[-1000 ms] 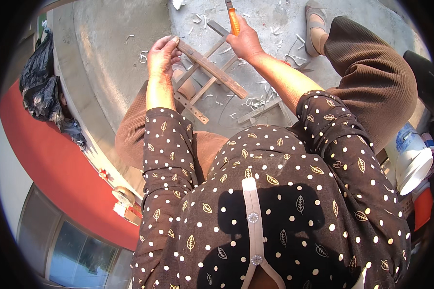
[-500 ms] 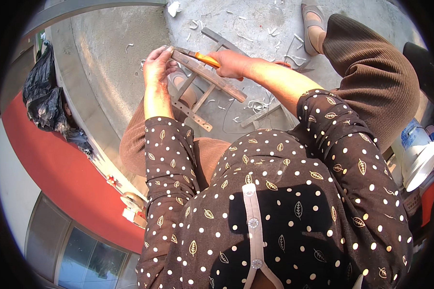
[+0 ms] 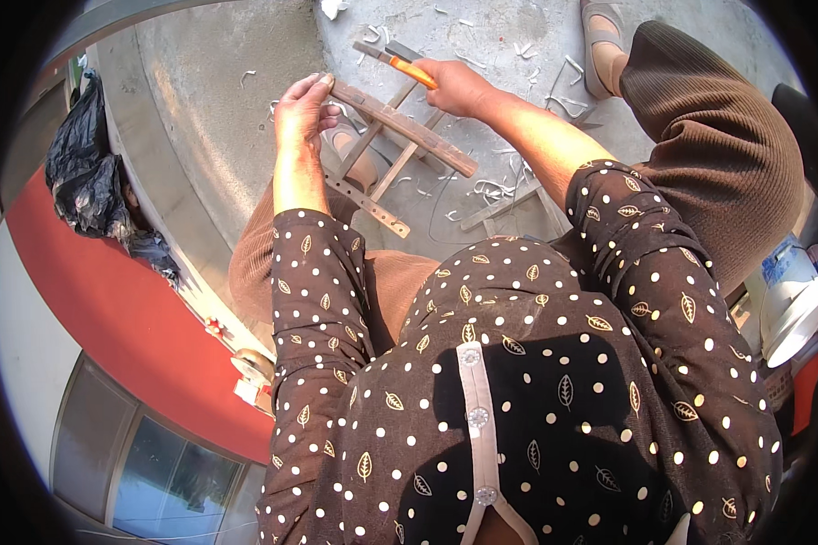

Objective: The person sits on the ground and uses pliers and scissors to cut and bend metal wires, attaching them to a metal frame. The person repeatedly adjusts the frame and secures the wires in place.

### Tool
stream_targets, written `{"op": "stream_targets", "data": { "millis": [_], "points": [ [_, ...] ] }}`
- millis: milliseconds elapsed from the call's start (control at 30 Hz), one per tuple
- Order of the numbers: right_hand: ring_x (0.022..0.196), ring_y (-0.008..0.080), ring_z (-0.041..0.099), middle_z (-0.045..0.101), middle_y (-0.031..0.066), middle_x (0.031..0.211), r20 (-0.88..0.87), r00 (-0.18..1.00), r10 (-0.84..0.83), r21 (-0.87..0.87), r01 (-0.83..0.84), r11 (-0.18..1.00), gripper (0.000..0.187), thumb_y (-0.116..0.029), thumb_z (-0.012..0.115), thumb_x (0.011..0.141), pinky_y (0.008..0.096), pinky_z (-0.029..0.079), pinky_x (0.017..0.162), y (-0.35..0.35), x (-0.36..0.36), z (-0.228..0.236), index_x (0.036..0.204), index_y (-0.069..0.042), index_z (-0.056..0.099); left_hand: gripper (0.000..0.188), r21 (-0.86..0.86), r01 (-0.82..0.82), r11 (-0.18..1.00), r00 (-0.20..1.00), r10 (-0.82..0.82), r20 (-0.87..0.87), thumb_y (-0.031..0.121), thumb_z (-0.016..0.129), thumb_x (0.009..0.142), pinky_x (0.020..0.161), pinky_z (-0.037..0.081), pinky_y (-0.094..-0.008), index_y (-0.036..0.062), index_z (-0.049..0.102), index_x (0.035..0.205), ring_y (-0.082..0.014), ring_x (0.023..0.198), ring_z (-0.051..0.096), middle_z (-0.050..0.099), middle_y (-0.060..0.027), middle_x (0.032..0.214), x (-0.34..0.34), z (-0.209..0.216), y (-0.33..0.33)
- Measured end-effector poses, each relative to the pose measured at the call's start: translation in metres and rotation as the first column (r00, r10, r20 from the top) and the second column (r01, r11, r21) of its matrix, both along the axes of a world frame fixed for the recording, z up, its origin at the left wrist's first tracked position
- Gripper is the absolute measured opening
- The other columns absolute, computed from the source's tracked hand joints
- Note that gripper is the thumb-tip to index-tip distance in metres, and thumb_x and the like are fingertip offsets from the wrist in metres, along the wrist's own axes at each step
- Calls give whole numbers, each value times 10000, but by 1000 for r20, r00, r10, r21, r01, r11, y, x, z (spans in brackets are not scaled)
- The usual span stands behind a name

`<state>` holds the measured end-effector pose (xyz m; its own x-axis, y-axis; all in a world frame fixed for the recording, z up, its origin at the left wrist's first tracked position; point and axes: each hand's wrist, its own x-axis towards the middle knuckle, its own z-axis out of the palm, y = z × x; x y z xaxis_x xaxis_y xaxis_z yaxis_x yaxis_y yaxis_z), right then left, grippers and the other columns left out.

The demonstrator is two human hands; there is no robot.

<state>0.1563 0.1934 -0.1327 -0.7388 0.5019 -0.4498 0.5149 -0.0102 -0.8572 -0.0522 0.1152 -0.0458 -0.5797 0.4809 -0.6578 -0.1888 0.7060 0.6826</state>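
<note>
My left hand (image 3: 302,113) is closed on the far-left end of a worn wooden frame (image 3: 409,124), thumb near the bar's tip. The frame has crossing bars, and its near rail (image 3: 370,206) has a row of holes. In my right hand (image 3: 459,88) is an orange-handled tool (image 3: 413,71) with a long, flat, dark metal blade. Its fingers wrap the handle, and the blade points up and left, apart from the top bar's left end. The hand hides part of the handle, so the exact kind of tool is unclear.
Curled white strips (image 3: 495,191) lie scattered over the concrete floor (image 3: 227,82). Another wooden frame piece (image 3: 500,213) rests between my legs. A black plastic bag (image 3: 82,173) lies along the left ledge. White and blue containers (image 3: 791,309) stand at the right.
My right hand has moved up and slightly right, lifting the blade away from the bar's end by my left hand. The wooden frame has shifted slightly right.
</note>
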Motion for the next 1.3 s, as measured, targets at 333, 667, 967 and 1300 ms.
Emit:
{"op": "stream_targets", "data": {
  "millis": [333, 667, 967, 1300],
  "points": [
    [862, 354, 602, 621, 193, 913, 124, 992, 10, -130, 7, 991, 290, -51, 532, 737, 417, 472, 734, 8, 0, 10, 1025, -72, 546, 363, -62, 26, 998, 999, -28, -35, 200, 705, 785, 435, 460, -200, 15, 593, 1076, -94, 540, 583, 634, -30, 873, -4, -1, -3],
    [941, 319, 603, 613, 173, 1004, 581, 692, -428, 278, 325, 904, 481, -231, 638, 737, 404, 479, 826, 23, 38, -43, 1171, -87, 486, 282, -102, 178, 979, 983, -173, 59, 256, 589, 859, 429, 470, -208, 49, 571, 1050, -91, 572, 600, 608, -28, 937, -12, -13, 26],
    [1047, 323, 553, 562, 183, 1110, 718, 630, -297, 243, 174, 954, 505, -237, 695, 700, 425, 451, 880, 5, 62, -65, 1129, -46, 511, 227, -113, 285, 952, 941, -256, 220, 167, 508, 856, 421, 477, -233, 23, 536, 1029, -127, 633, 638, 594, -75, 987, -24, -19, 49],
    [1025, 333, 580, 579, 265, 1093, 38, 971, -236, 101, 231, 968, 785, -508, 670, 692, 367, 454, 862, 20, -36, 13, 1187, 74, 494, 313, -52, 418, 907, 879, -390, 274, 228, 478, 855, 441, 495, -262, -2, 542, 1058, -135, 571, 615, 584, -80, 1007, -33, -18, 38]
  ]
}}
